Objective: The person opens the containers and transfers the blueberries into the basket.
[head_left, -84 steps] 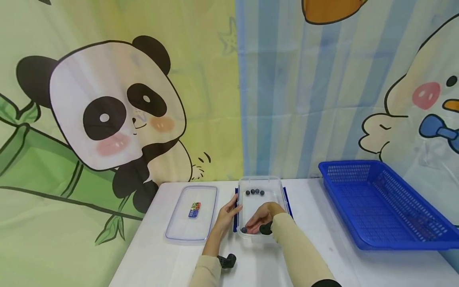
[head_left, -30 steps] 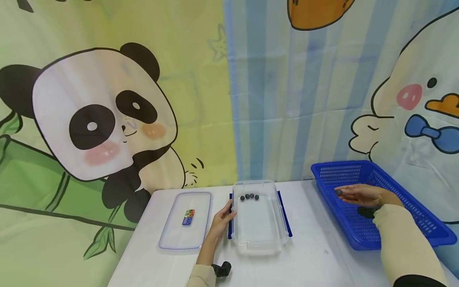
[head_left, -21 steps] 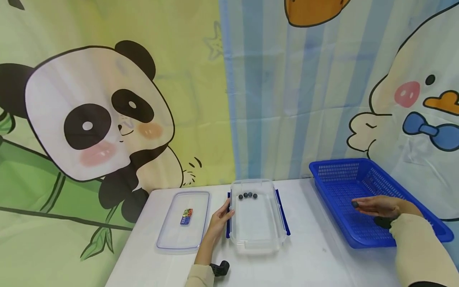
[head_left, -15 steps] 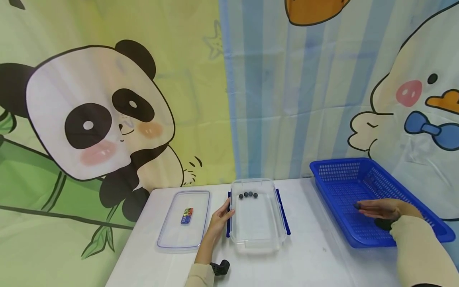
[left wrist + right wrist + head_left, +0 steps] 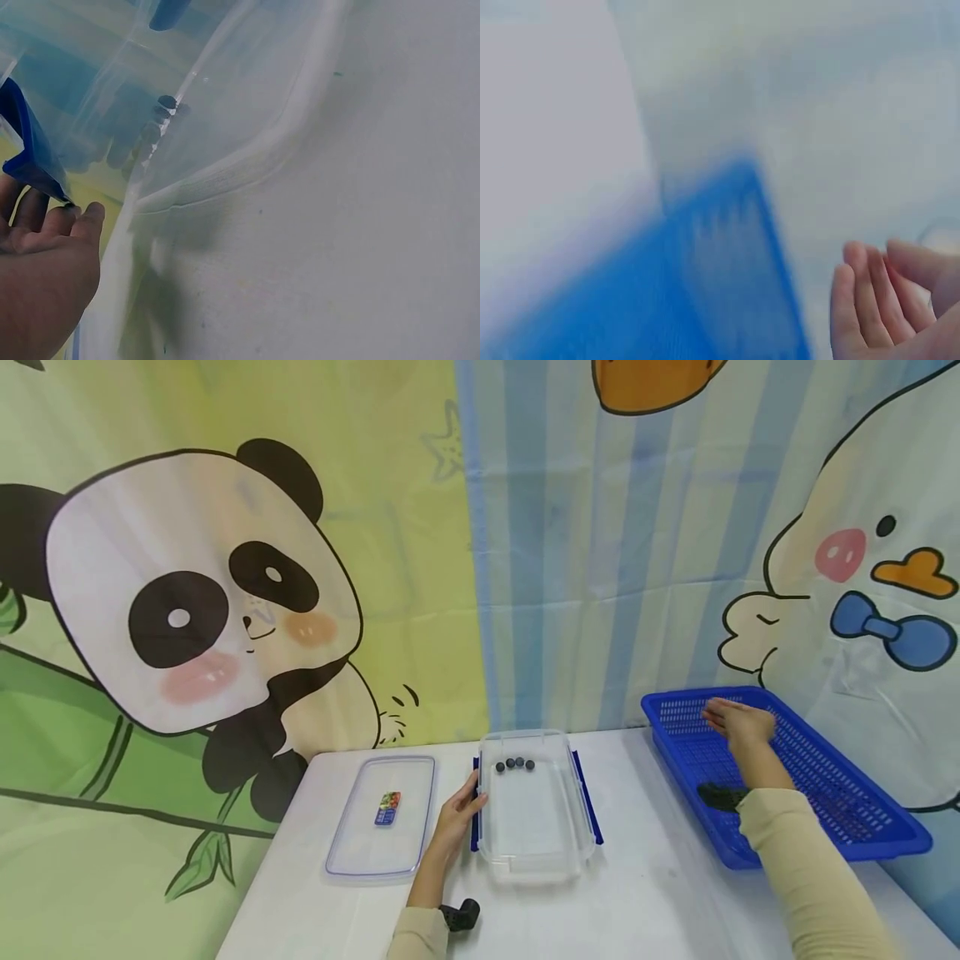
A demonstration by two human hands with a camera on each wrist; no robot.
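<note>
A clear plastic box (image 5: 536, 827) with dark blue side latches stands on the white table. Several small, round, dark blueberries (image 5: 520, 762) lie in a row at its far end. My left hand (image 5: 452, 818) grips the box's left side, thumb by the rim; in the left wrist view its fingers curl at a blue latch (image 5: 34, 150). Over the far left part of a blue plastic basket (image 5: 847, 843) hovers my right hand (image 5: 741, 723). Its fingers (image 5: 844, 300) are loosely bent, and the right wrist view shows nothing between them. My forearm hides some of the basket floor.
Left of the box a clear lid (image 5: 352, 852) with a blue-edged rim and a small colourful label lies flat on the table (image 5: 630, 902). Behind the table hangs a printed curtain (image 5: 555, 568) with cartoon animals.
My right hand took a blueberry from the near end of the box to above the basket. Now the hand is farther back and left, with no berry showing. My left hand stays at the box.
</note>
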